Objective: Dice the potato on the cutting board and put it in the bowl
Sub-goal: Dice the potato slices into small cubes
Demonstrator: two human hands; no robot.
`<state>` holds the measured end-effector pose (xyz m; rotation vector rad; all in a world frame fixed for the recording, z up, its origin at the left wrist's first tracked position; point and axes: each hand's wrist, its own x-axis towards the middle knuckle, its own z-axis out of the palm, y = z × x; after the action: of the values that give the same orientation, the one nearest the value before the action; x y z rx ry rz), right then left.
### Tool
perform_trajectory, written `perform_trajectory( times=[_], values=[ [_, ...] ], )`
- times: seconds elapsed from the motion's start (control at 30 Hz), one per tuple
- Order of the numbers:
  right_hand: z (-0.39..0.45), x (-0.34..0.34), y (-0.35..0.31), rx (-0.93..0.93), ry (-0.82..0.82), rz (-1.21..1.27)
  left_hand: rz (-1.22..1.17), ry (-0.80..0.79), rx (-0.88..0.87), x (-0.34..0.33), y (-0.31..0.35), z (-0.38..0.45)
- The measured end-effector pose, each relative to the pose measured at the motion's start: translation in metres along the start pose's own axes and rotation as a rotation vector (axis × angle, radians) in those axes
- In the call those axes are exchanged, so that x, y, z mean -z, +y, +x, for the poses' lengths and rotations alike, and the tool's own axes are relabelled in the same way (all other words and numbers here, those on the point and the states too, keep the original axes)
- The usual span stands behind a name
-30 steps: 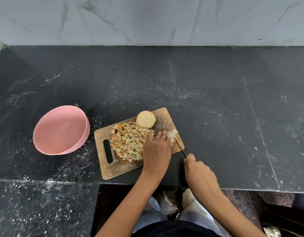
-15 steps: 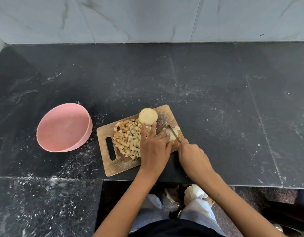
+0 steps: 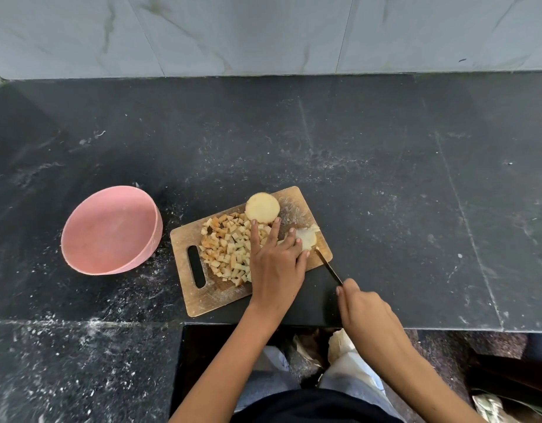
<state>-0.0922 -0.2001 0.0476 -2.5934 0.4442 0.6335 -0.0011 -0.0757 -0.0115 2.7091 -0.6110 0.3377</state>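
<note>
You are dicing: left hand pressing the pale potato piece at the wooden cutting board's right edge, right hand gripping the thin knife; next, cut crosswise.

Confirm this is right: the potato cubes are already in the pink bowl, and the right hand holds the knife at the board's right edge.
Not right. The head view shows the pink bowl holding nothing; the potato cubes are still heaped on the cutting board. The rest stands: the right hand holds the knife at the board's right edge.
</note>
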Motion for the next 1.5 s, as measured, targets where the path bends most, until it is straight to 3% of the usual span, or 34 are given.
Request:
perform_trajectory(
  times=[0.17, 0.37, 0.67, 1.0, 1.5],
  values=[
    [0.025, 0.006, -0.015, 0.035, 0.067, 0.034, -0.006, -0.016, -0.014, 0.007, -0.004, -0.002],
    [0.047, 0.001, -0.031, 0.013, 0.015, -0.041, -0.023, 0.004, -0.005, 0.009, -0.007, -0.002],
    [0.009, -0.008, -0.016, -0.039, -0.070, -0.162, -0.048, 0.039, 0.020, 0.005, -0.006, -0.004],
    [0.009, 0.009, -0.011, 0.058, 0.022, 0.028, -0.074, 0.032, -0.009, 0.002, -0.009, -0.010],
    [0.035, 0.007, -0.046, 0.007, -0.026, -0.010, -0.128, 0.056, 0.086, 0.004, -0.012, -0.014]
  ],
)
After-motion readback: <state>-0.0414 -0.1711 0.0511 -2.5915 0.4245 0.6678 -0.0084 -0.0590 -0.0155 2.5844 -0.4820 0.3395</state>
